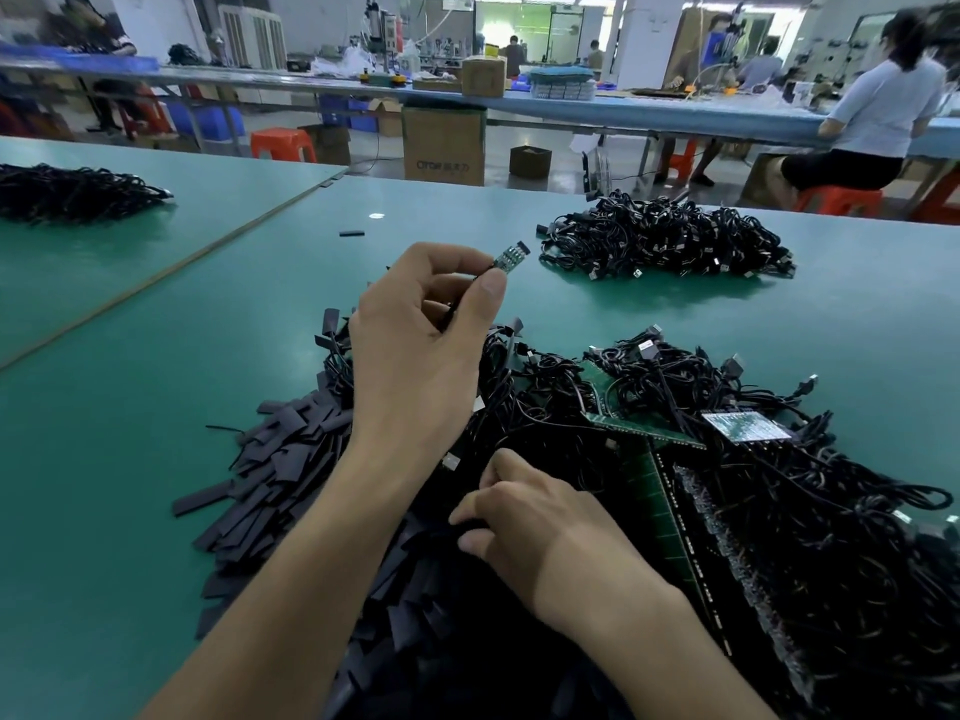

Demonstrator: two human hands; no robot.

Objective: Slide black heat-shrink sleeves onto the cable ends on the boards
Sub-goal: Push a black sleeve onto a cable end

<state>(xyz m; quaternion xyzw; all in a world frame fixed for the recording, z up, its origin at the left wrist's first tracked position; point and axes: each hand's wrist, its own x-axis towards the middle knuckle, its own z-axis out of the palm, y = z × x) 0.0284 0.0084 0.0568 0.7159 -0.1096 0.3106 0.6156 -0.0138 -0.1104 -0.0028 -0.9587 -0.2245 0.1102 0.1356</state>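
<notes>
Surface: green-matted table (156,407), two sections meeting at a diagonal seam (171,267).
Near left: heap of flat black sleeves (280,459), edges spilling loose onto the mat.
Near right: tangled black cables (831,485) lying over green boards (655,501), running into the sleeve heap.
Far right: separate cable pile (665,236), well apart from the near heaps.
Far left: second cable pile (67,192), beyond the seam.
Far middle: one loose sleeve (351,233); small pale spot (376,216) near it.

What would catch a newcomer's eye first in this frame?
The left hand, raised mid-frame, pinches a small green board on a cable end. Below it the right hand rests in a heap of black sleeves, with tangled cables piled to the right on the green table.
</notes>
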